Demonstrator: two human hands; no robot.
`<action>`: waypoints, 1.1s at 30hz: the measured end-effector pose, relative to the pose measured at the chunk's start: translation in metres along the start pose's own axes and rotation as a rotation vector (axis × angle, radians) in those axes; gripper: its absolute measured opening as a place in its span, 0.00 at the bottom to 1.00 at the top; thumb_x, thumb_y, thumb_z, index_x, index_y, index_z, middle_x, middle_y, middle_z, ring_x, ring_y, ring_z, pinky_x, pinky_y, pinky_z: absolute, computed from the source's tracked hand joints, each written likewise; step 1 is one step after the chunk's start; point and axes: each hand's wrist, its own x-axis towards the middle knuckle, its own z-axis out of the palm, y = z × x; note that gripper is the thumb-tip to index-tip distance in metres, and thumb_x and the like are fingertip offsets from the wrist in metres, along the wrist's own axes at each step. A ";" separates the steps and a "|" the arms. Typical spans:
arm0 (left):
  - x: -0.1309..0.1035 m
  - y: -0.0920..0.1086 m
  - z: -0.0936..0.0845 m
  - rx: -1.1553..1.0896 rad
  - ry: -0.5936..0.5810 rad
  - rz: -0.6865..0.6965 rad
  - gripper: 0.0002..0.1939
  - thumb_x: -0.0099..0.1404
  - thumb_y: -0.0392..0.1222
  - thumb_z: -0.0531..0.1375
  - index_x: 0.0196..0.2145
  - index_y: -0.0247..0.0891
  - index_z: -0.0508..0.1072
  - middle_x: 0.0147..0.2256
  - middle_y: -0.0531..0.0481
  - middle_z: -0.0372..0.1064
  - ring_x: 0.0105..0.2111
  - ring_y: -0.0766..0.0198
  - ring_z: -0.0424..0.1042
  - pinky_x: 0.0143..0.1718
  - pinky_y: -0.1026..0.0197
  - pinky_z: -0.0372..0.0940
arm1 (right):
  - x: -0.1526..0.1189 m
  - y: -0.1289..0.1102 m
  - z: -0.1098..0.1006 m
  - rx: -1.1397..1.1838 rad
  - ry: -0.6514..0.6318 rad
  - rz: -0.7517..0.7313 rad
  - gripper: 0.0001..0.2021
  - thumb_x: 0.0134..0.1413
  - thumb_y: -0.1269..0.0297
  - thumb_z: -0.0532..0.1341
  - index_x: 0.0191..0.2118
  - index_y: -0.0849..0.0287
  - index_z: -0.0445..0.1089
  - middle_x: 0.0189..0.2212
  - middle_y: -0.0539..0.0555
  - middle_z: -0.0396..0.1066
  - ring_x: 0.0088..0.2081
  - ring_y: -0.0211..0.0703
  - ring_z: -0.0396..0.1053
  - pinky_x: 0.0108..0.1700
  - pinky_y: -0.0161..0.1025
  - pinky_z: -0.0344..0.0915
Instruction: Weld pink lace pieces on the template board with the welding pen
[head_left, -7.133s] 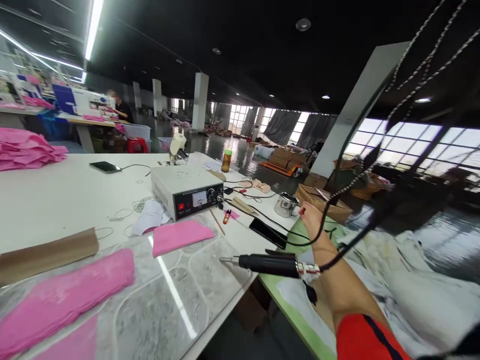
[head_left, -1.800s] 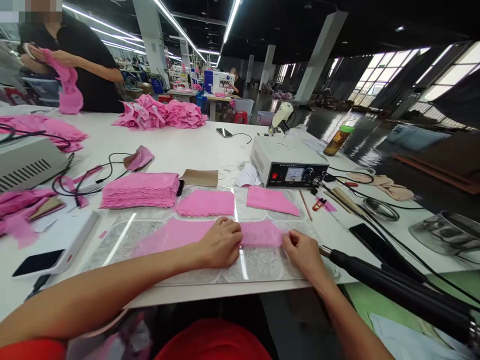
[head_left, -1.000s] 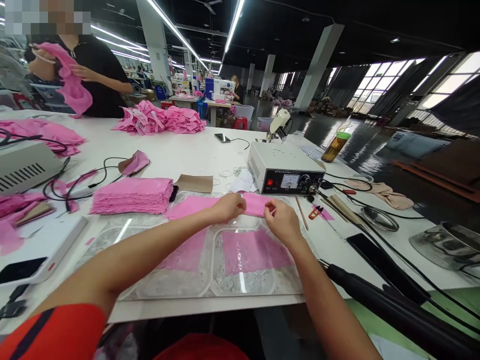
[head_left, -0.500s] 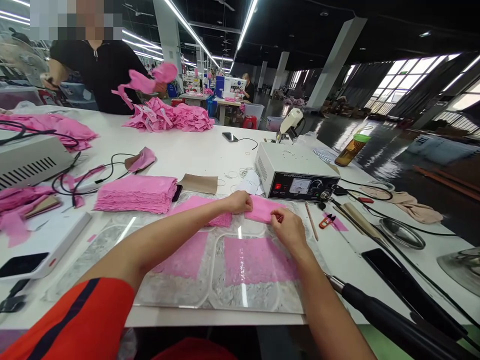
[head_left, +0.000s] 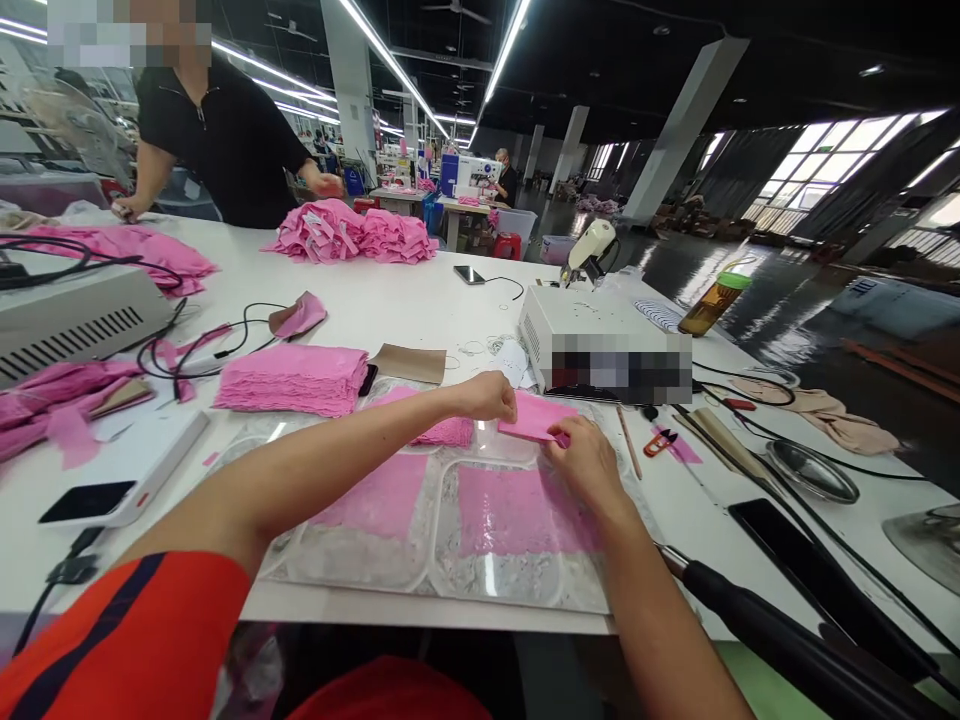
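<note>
A small pink fabric piece [head_left: 534, 414] is pinched between my two hands over the far right of a clear, grey-patterned template board [head_left: 495, 590]. My left hand [head_left: 487, 396] has closed fingers at the piece's left edge. At its right edge, the thumb and fingertips of my right hand [head_left: 585, 450] are pressed together on it. Flat pink panels [head_left: 499, 510] show in the board's nearer sections. Partly behind my left forearm lies another pink pile [head_left: 448, 432]. A thick stack of pink fabric pieces [head_left: 292, 380] stands to the left of my left hand.
A white control box [head_left: 600, 320] stands beyond my right hand. Orange thread snips [head_left: 660, 443], a pencil-like stick [head_left: 628, 442] and a black-handled tool [head_left: 757, 630] lie at the right. A power bank [head_left: 150, 480] is at left. Across the table stands a person [head_left: 217, 150] by a pink heap [head_left: 352, 232].
The person across the table has let go of a pink garment, which now rests with the heap. My hands stay on the fabric piece, and the view has shifted slightly.
</note>
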 end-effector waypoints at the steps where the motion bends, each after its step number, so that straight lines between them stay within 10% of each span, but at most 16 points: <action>1: -0.009 0.002 0.002 -0.011 -0.005 0.001 0.05 0.60 0.37 0.64 0.32 0.31 0.75 0.32 0.50 0.73 0.35 0.63 0.72 0.37 0.62 0.68 | -0.005 -0.002 -0.003 -0.002 -0.015 -0.018 0.09 0.48 0.75 0.57 0.33 0.60 0.74 0.36 0.56 0.73 0.40 0.47 0.67 0.43 0.42 0.62; 13: -0.103 0.003 0.058 -0.046 -0.111 0.035 0.07 0.52 0.28 0.61 0.21 0.34 0.77 0.26 0.52 0.71 0.26 0.69 0.67 0.27 0.68 0.59 | -0.105 0.003 -0.015 -0.065 0.034 -0.489 0.05 0.58 0.71 0.57 0.36 0.59 0.70 0.36 0.56 0.73 0.38 0.45 0.68 0.41 0.43 0.65; 33: -0.108 -0.002 0.066 -0.034 -0.049 0.078 0.08 0.54 0.27 0.60 0.20 0.33 0.74 0.28 0.52 0.69 0.27 0.69 0.67 0.29 0.68 0.58 | -0.103 0.009 -0.025 0.043 -0.001 -0.450 0.06 0.59 0.70 0.57 0.38 0.57 0.71 0.36 0.54 0.73 0.38 0.43 0.70 0.39 0.41 0.71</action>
